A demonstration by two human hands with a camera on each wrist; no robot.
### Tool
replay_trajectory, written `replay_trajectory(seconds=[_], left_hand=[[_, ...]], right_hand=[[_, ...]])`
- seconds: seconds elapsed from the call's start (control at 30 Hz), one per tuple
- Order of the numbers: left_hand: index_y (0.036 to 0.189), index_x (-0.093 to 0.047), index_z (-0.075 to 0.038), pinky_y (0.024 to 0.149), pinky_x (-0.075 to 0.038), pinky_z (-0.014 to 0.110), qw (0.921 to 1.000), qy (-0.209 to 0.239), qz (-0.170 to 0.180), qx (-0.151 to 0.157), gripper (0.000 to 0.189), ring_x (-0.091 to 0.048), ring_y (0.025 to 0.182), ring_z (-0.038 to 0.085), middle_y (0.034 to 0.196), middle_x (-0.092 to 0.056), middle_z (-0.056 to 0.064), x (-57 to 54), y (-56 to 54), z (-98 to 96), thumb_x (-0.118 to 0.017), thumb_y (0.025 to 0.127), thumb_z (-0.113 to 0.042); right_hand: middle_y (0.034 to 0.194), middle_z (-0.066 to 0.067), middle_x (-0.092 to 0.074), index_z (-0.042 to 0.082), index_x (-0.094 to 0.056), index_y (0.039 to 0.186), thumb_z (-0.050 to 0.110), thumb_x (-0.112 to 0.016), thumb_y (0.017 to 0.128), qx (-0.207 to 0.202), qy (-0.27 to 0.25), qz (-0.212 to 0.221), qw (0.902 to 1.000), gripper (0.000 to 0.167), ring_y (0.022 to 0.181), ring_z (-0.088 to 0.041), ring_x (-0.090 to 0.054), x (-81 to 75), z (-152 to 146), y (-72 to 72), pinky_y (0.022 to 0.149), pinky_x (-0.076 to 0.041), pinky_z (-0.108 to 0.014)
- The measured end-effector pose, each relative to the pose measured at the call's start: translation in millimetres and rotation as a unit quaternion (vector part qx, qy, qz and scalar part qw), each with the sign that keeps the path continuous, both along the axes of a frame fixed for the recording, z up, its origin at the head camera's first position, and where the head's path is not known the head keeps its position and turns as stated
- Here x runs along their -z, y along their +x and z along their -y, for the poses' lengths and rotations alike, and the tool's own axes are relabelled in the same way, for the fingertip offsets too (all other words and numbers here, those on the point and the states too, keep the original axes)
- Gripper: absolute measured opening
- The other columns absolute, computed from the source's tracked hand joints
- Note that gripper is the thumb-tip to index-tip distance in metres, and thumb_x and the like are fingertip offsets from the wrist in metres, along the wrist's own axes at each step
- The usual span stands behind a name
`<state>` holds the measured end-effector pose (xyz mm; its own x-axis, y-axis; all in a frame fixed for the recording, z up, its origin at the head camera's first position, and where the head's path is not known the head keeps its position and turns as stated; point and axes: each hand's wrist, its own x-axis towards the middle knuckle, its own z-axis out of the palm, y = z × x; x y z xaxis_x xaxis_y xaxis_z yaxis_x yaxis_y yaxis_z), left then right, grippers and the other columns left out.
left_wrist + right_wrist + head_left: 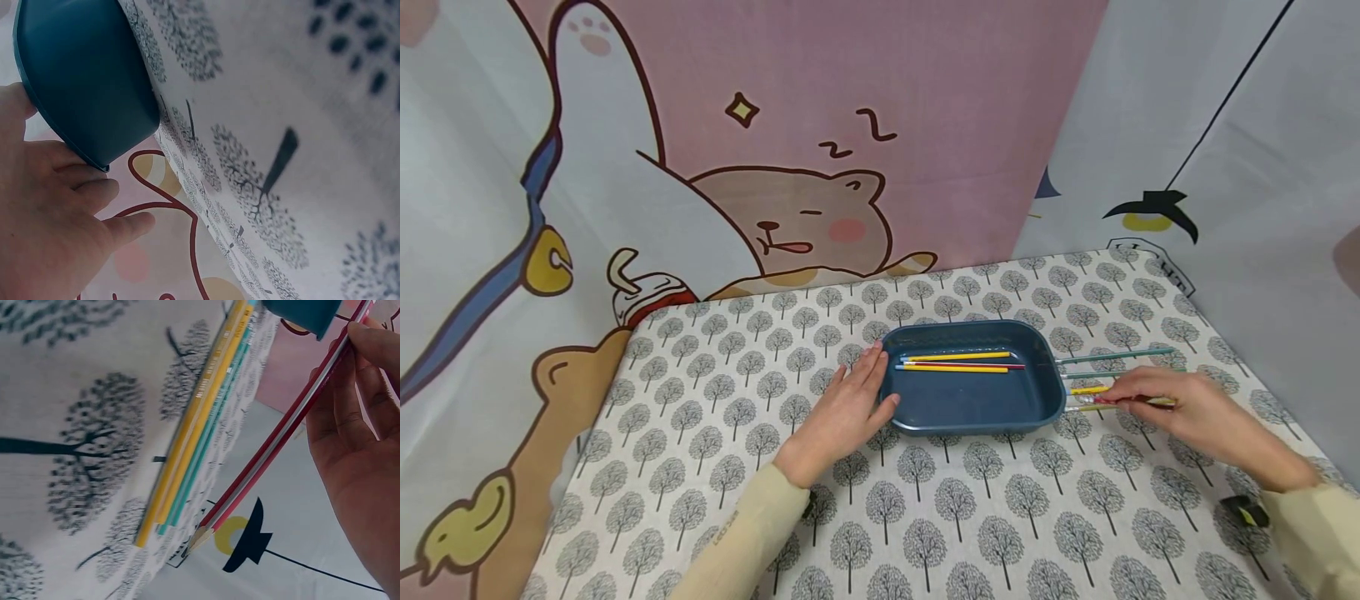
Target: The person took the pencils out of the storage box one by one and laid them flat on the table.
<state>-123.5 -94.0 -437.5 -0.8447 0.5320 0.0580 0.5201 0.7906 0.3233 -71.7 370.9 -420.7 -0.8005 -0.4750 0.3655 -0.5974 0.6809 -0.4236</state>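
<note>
A dark blue plastic tray stands on the tablecloth, with two yellow pencils and a red pencil lying inside. My left hand rests against the tray's left end, its fingers and thumb touching the rim. Right of the tray, my right hand pinches another red pencil, which has a pale stripe. In the right wrist view its sharpened tip points away from the tray and it hangs above the cloth. Yellow pencils and green pencils lie side by side beneath and beyond that hand.
The table wears a white cloth printed with grey trees. Behind it hangs a pink cartoon curtain, and a pale curtain hangs at the right. A small black object sits by the right wrist.
</note>
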Motion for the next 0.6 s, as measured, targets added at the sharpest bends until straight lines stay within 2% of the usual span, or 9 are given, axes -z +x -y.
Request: replay_trajectory(seconds=[0.07, 0.23, 0.4, 0.6], left_hand=[[0.162, -0.024, 0.0, 0.124, -0.022, 0.058, 1.0, -0.001, 0.0, -0.001, 0.072, -0.016, 0.157, 0.026, 0.171, -0.011, 0.011, -0.1, -0.1, 0.0, -0.044, 0.11, -0.045], [0.162, -0.024, 0.0, 0.124, -0.022, 0.058, 1.0, -0.001, -0.001, -0.001, 0.072, -0.016, 0.157, 0.027, 0.171, -0.011, 0.011, 0.3, -0.4, -0.2, -0.044, 0.11, -0.045], [0.162, -0.025, 0.0, 0.124, -0.023, 0.059, 1.0, 0.001, -0.004, 0.0, 0.071, -0.019, 0.157, 0.028, 0.172, -0.012, 0.012, 0.7, -0.3, -0.3, -0.045, 0.11, -0.044], [0.162, -0.024, 0.0, 0.124, -0.023, 0.058, 1.0, 0.005, 0.0, -0.001, 0.071, -0.017, 0.157, 0.026, 0.171, -0.011, 0.011, 1.1, -0.5, -0.4, -0.047, 0.11, -0.042]], right_hand=[[0.112, 0.008, -0.073, 0.022, -0.08, 0.109, -0.015, -0.081, 0.072, -0.01, -0.004, -0.001, 0.9999, 0.052, 0.089, 0.003, -0.063, 2.9, -0.7, 0.3, 0.059, -0.047, -0.011], [0.111, 0.005, -0.073, 0.023, -0.08, 0.111, -0.017, -0.08, 0.073, -0.027, -0.008, 0.007, 0.9996, 0.055, 0.096, 0.002, -0.064, 9.6, -2.0, 0.8, 0.07, -0.051, -0.01], [0.11, 0.006, -0.073, 0.022, -0.08, 0.111, -0.019, -0.079, 0.074, -0.034, -0.018, 0.024, 0.999, 0.055, 0.094, 0.001, -0.064, 17.4, -3.0, 0.4, 0.069, -0.05, -0.011], [0.109, 0.008, -0.072, 0.023, -0.08, 0.11, -0.018, -0.081, 0.073, -0.035, -0.003, 0.014, 0.9993, 0.055, 0.095, 0.001, -0.064, 24.1, -4.9, -1.4, 0.075, -0.05, -0.008]])
